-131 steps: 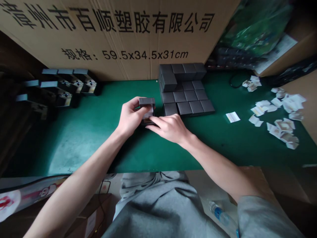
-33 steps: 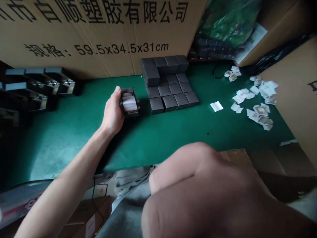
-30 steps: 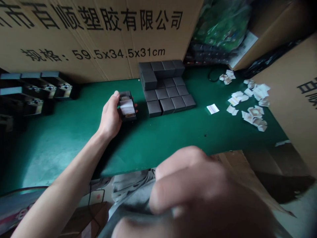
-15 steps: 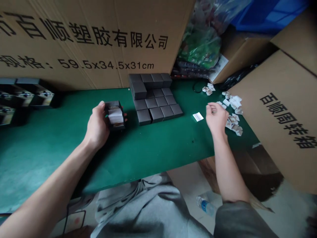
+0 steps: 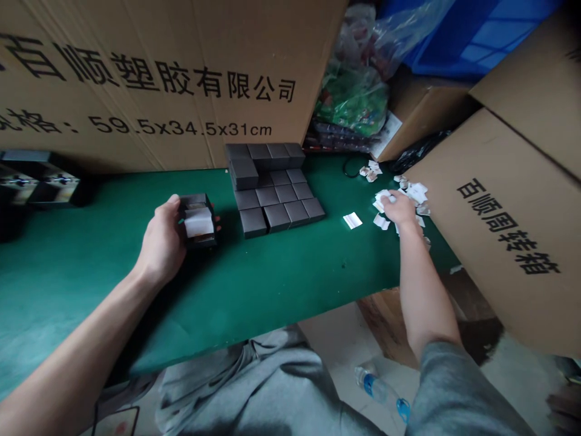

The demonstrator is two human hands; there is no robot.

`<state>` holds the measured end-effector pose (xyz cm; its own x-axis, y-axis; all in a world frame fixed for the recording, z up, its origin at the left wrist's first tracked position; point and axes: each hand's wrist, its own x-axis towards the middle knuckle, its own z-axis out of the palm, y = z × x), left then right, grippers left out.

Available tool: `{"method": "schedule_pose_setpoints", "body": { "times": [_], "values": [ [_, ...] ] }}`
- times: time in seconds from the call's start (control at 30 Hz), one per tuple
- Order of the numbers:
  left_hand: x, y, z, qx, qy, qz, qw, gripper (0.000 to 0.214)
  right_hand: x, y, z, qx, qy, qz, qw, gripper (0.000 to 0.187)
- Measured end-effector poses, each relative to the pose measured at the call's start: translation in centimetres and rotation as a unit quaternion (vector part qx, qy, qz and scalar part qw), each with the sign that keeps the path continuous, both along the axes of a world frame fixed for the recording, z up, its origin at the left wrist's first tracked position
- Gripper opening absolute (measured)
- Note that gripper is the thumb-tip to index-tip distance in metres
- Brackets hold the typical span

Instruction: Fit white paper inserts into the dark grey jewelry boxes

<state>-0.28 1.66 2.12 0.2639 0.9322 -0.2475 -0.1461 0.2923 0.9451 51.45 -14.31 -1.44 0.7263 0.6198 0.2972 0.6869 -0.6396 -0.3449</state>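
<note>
My left hand (image 5: 163, 233) is wrapped around a small open black box (image 5: 202, 203). A white folded insert (image 5: 198, 223) shows inside it, and my fingertips come out past its right side. At the right, my right hand (image 5: 402, 209) reaches into a loose pile of small white folded paper pieces (image 5: 417, 192). Its fingers are pinched at a white piece (image 5: 380, 198) on the pile's left side. A single flat white piece (image 5: 353, 220) lies apart on the green table (image 5: 281, 266), left of that hand.
Closed black boxes (image 5: 290, 212) stand in rows mid-table, some stacked higher at the back. More open black boxes (image 5: 57, 180) sit at the far left. Large cardboard cartons (image 5: 181, 36) border the back and right. Plastic bags (image 5: 354, 100) lie behind. A bottle (image 5: 379, 387) is on the floor.
My right hand has moved from beside the pile onto the white pieces at its left side. My left hand still holds the open box. The whole view has shifted slightly.
</note>
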Motion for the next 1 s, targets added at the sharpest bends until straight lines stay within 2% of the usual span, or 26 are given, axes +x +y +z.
{"method": "schedule_pose_setpoints", "body": {
  "times": [0.17, 0.27, 0.37, 0.4, 0.53, 0.63, 0.7, 0.77, 0.93, 1.0],
  "values": [
    [0.2, -0.2, 0.3, -0.026, 0.008, 0.006, 1.000, 0.049, -1.9, 1.2, -0.2, 0.031, 0.036, 0.042, 0.998, 0.052],
    [0.2, -0.2, 0.5, -0.020, 0.011, 0.006, 1.000, 0.050, -0.9, -0.2, 0.0, 0.093, 0.007, 0.014, 0.996, 0.052],
    [0.1, -0.2, 0.7, -0.011, 0.015, 0.010, 1.000, 0.048, 1.8, -4.2, 0.5, 0.199, -0.037, -0.060, 0.977, 0.037],
    [0.1, -0.2, 0.7, -0.009, 0.016, 0.014, 1.000, 0.048, 2.7, -5.9, 0.7, 0.208, -0.037, -0.076, 0.974, 0.035],
    [0.2, -0.1, 0.7, -0.007, 0.014, 0.026, 1.000, 0.048, 4.1, -12.4, 0.6, 0.207, -0.023, -0.107, 0.972, 0.049],
    [0.4, 0.0, 0.6, -0.001, 0.024, 0.025, 0.999, 0.047, 2.7, -14.6, -0.5, 0.165, 0.019, -0.110, 0.980, 0.067],
    [0.5, 0.0, 0.6, 0.007, 0.030, 0.023, 0.999, 0.047, 1.3, -14.3, -1.3, 0.133, 0.048, -0.105, 0.984, 0.078],
    [0.6, 0.0, 0.7, 0.013, 0.035, 0.022, 0.999, 0.048, -0.2, -12.9, -1.8, 0.111, 0.075, -0.087, 0.987, 0.082],
    [0.8, -0.1, 0.7, 0.018, 0.017, 0.037, 0.999, 0.041, -2.7, -7.2, -1.9, 0.095, 0.094, -0.016, 0.991, 0.069],
    [0.9, 0.0, 0.7, 0.012, -0.004, 0.055, 0.998, 0.037, -3.4, -5.8, -1.6, 0.104, 0.083, 0.006, 0.991, 0.065]
  ]
}}
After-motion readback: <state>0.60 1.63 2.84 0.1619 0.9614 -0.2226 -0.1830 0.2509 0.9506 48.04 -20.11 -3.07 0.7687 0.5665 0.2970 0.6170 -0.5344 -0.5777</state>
